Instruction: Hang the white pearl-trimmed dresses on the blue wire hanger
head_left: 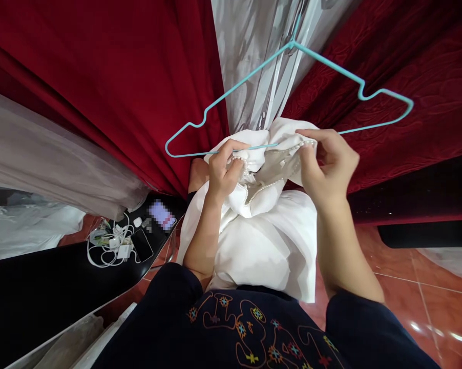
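Observation:
A white dress (261, 246) with pearl-like beads along its neckline hangs bunched in front of me and spreads down toward my lap. With thumb and fingers, my left hand (225, 169) pinches the beaded edge on the left side. My right hand (329, 159) grips the beaded edge on the other side, so the neckline opening is held apart between both hands. A light-blue hanger (250, 77) is above; its lower bar passes by my left fingers and across the white fabric, going out of sight behind the right part of the dress.
Red curtains (139, 77) hang on both sides, with sheer grey-white fabric (62, 143) at left. On a black table (62, 277) lie white cables (111, 246), a dark phone (142, 245) and a blurred-out lit screen (162, 213). The floor has reddish tiles (400, 277).

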`<control>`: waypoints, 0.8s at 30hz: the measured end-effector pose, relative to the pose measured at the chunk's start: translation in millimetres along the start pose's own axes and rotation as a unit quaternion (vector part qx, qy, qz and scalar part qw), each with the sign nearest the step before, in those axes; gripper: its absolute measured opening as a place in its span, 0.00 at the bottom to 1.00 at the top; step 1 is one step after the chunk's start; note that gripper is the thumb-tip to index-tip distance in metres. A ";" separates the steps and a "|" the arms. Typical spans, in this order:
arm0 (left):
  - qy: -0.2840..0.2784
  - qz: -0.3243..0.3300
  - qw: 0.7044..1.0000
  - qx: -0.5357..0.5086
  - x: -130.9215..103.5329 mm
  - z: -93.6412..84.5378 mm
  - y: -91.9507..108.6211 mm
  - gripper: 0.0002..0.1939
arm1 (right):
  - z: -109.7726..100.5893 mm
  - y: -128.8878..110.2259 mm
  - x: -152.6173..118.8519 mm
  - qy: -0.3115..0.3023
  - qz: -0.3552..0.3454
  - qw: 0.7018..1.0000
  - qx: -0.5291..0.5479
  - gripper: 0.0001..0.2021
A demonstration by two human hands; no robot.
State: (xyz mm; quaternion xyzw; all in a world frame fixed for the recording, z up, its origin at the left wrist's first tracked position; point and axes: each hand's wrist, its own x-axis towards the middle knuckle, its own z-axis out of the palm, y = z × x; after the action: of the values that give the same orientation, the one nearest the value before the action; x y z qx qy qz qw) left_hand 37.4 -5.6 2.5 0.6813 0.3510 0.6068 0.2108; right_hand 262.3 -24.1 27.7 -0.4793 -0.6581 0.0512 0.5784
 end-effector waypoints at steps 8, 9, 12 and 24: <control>0.209 0.059 0.967 0.130 -28.9 -0.2 -33.3 0.15 | 17.5 10.2 -5.3 0.024 0.020 0.999 0.011 0.14; 0.247 0.056 0.958 0.134 -32.4 -0.5 -39.6 0.13 | 17.1 10.4 -4.7 0.023 0.026 0.999 0.008 0.15; 0.302 0.014 0.950 0.082 -34.3 -6.4 -55.4 0.09 | 13.8 9.9 -4.5 0.022 0.038 0.999 -0.003 0.14; 0.294 -0.069 0.948 0.101 47.2 -100.6 -27.8 0.12 | 19.9 -1.8 -13.3 0.047 -0.036 0.998 0.024 0.11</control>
State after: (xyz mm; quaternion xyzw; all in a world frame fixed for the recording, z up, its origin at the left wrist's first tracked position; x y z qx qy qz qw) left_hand -66.1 33.5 32.3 0.4642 0.5028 0.7258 0.0697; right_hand 243.4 -24.6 12.8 -0.4436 -0.6458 0.0235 0.6210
